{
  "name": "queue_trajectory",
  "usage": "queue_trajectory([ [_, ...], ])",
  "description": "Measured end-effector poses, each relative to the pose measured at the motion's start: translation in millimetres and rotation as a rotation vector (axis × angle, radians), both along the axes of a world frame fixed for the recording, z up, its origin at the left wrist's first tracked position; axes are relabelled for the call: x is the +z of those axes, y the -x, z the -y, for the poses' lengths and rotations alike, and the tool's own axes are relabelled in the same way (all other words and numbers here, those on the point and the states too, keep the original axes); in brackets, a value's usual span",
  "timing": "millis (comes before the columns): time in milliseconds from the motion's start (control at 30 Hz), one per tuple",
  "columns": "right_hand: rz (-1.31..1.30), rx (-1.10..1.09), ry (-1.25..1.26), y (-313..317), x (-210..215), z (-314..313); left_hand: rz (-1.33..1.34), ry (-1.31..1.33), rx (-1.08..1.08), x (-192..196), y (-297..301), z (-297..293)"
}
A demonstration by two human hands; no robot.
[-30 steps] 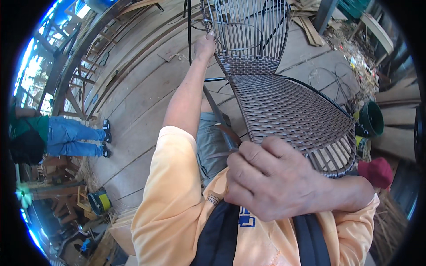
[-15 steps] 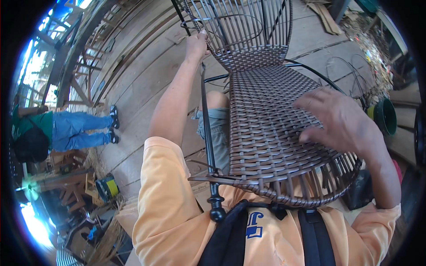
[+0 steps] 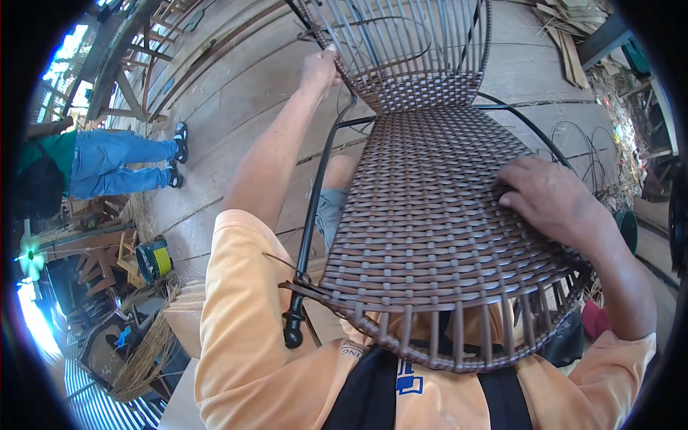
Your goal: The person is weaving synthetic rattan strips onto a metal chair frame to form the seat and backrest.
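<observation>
A brown wicker chair (image 3: 430, 208) with a black metal frame fills the middle, its woven seat toward me and its slatted back at the far end. My left hand (image 3: 321, 74) is closed around the left edge of the chair near the back, thumb uppermost. My right hand (image 3: 552, 197) rests on the right part of the seat with its fingers bent in against the weave; what lies under the fingertips is hidden. Open slats and a braided rim (image 3: 459, 362) form the near end, close against my shirt. Beside my left sleeve, a loose strand (image 3: 283, 266) sticks out by the frame's knobbed post (image 3: 293, 330).
At the left stands a person in blue jeans (image 3: 122, 161). A dark bucket with a yellow band (image 3: 154, 261) and a bundle of dry strands (image 3: 147, 351) are lower left. Loops of thin strand (image 3: 584, 147) lie on the right floor, with wooden boards (image 3: 566, 54) farther off.
The chair's near end has swung left and its seat has tipped up more toward me. My right hand has come down onto the seat, its spread fingers now bent. My left hand keeps its hold.
</observation>
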State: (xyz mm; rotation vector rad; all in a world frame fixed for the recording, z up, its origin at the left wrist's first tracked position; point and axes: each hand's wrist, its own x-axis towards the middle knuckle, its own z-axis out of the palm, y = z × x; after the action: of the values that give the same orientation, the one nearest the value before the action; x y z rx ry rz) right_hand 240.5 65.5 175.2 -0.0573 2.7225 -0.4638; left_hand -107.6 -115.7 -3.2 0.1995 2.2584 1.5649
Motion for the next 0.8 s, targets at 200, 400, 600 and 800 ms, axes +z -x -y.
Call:
queue_trajectory([
  [200, 0.042, -0.111, 0.119, 7.8, 0.6, -11.9, 0.047, -0.106, 0.008, 0.3, -4.8, 3.8],
  [400, -0.008, -0.06, 0.106, 6.6, -5.7, -12.0, 0.008, -0.145, 0.024, -0.8, -9.1, 6.2],
  [600, 0.024, -0.056, 0.152, 8.4, -6.6, -15.7, 0.28, -0.401, -0.048, -27.2, -33.6, 14.9],
  [800, 0.207, -0.166, 0.259, 51.6, -22.0, -46.1, 0.472, -0.618, -0.1, -47.9, -46.8, 37.1],
])
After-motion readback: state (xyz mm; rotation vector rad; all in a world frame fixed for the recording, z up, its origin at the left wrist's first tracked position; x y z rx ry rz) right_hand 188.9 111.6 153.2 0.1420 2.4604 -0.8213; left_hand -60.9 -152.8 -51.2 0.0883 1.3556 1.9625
